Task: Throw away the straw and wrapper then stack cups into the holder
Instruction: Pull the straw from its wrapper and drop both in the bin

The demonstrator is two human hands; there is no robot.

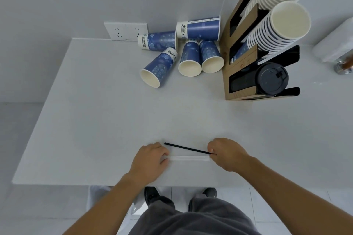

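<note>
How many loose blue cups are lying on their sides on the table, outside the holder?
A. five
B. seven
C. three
A: five blue cups lie tipped over on the table left of the holder, two near the wall and three in front with open mouths toward the camera.

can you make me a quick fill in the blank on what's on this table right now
1. The right hand pinches one end of the black ____.
2. The left hand rests on one end of the white ____.
3. The number of loose blue cups lying on the table is ____.
4. The black lids sit in the holder's ____ slot.

Missing words: straw; wrapper; five; lowest
</note>
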